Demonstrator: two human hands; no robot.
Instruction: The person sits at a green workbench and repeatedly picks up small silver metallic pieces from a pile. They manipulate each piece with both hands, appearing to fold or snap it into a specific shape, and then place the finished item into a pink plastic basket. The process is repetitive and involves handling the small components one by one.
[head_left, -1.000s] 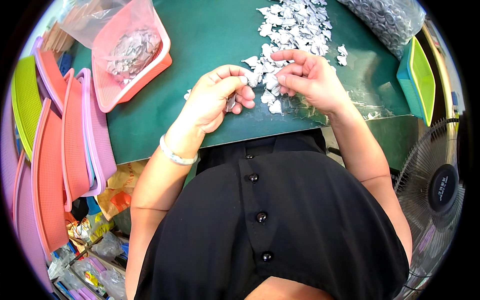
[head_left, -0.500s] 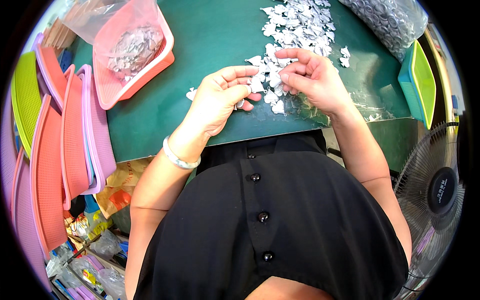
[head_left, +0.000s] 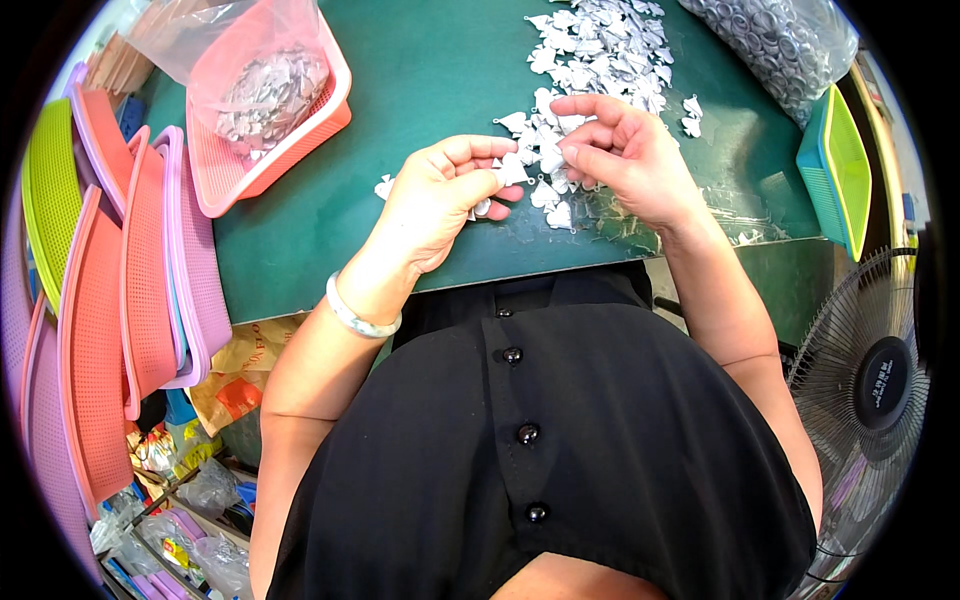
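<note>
One silver-grey, spade-shaped, metallic-looking piece (head_left: pixel 512 170), probably light, stiff and best held by its edges, sits pinched in the left hand (head_left: pixel 440 195), while the right hand (head_left: pixel 637 165) has thumb and forefinger parted.

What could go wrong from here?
The left hand has small grey pieces at its fingers; one might slip. The right hand is close to the loose pile and could scatter it. The nearest pieces lie close to the green table's front edge, so a nudge might drop them.
</note>
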